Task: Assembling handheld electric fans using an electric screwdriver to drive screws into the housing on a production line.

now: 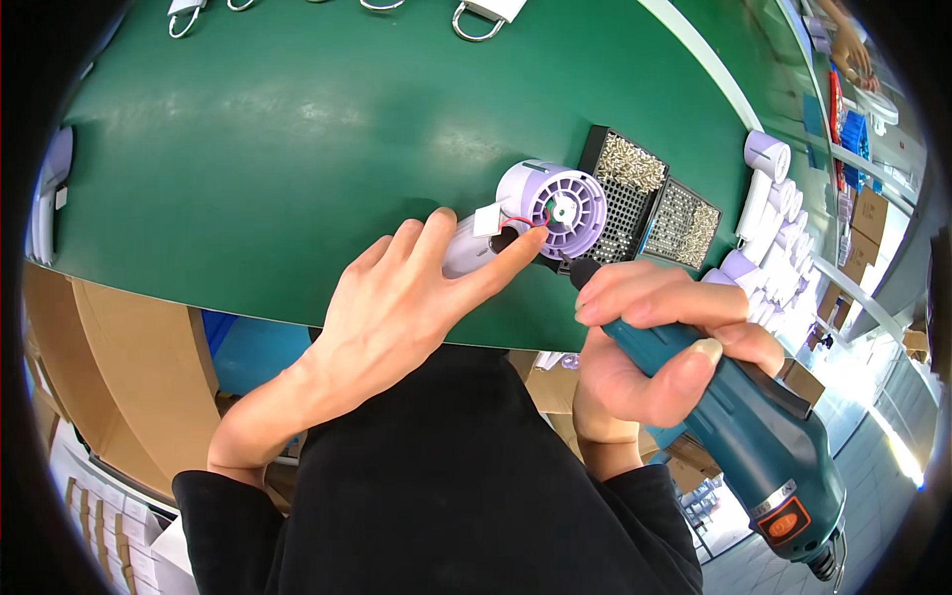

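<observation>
Left hand, half closed, holds vented lavender housing by handle; right hand wraps round teal electric screwdriver (nose best kept square, clear of red wire).

Watching remotely, I see a box below the left end of the table, cartons beyond its right, tiled floor at lower right.

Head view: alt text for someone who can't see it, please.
A bare right hand grips a teal power screwdriver, its black nose near a round-headed lilac-and-white plastic device that the left hand touches on a green table. Black trays of tiny silver metal pieces lie alongside.
</observation>
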`<state>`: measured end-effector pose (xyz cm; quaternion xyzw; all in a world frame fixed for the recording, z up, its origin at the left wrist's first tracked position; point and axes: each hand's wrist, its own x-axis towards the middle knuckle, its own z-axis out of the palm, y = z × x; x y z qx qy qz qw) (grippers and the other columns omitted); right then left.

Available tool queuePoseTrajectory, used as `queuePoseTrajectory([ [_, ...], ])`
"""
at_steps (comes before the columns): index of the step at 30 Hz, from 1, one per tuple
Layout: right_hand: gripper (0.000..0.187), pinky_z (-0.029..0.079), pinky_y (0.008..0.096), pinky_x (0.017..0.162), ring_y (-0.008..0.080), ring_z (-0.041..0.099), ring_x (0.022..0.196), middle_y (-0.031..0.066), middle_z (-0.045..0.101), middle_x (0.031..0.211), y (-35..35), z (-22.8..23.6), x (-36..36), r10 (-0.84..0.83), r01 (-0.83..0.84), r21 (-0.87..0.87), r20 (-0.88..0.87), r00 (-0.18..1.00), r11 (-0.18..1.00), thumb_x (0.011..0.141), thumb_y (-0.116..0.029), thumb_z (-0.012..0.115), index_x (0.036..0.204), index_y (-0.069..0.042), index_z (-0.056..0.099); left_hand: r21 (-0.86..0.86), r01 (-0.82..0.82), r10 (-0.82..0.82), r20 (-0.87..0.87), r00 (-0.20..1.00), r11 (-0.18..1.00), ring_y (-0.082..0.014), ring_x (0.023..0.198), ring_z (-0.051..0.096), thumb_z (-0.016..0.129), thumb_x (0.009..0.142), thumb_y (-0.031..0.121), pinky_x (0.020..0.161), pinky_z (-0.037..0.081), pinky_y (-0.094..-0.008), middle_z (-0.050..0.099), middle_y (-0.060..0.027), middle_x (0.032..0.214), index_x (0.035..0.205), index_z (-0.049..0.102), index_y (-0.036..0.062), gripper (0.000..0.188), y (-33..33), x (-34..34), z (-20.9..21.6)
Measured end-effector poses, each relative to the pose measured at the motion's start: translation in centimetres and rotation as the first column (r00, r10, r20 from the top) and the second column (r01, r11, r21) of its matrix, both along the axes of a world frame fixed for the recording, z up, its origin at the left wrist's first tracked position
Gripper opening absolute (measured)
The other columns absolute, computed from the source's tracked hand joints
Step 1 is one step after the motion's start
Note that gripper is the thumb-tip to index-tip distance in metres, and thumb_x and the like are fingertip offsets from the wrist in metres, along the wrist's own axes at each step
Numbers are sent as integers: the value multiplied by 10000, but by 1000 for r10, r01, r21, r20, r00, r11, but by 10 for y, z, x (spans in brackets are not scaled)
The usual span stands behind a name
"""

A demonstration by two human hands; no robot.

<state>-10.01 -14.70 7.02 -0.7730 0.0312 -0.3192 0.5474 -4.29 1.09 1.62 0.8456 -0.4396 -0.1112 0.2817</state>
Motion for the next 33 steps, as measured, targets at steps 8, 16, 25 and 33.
queuePoseTrajectory([
  [8,282,495,387,392,245,515,415,134,480,705,-2,-2,-2,44,-44,4,23,999,999,957,-289,474,1076,-94,309,-16,1,-1,6,1000,1000,-243,755,576,686,701,11,649,527,-342,487,-117,946,1284,581,248,639,2,0,-2],
  [16,314,425,350,332,212,447,367,102,452,704,-9,5,-34,-174,127,150,362,916,981,965,-252,362,1204,-51,393,-46,-7,12,114,993,999,-209,690,543,644,721,24,599,510,-307,472,-91,864,1320,544,286,662,-3,-1,-5],
  [25,283,527,420,448,262,555,456,138,494,727,-20,-22,-45,-213,163,283,157,964,945,949,-196,508,1111,-100,298,-48,-21,25,78,997,999,-227,708,561,660,729,34,616,522,-322,488,-106,909,1322,542,291,657,-4,-3,-4],
  [33,260,532,416,445,257,563,461,145,504,718,-19,-24,-41,-208,164,260,154,966,952,944,-171,519,1046,-96,292,-52,-29,34,83,996,998,-227,706,560,657,735,32,613,520,-322,486,-106,910,1324,540,293,655,-4,-4,-4],
])
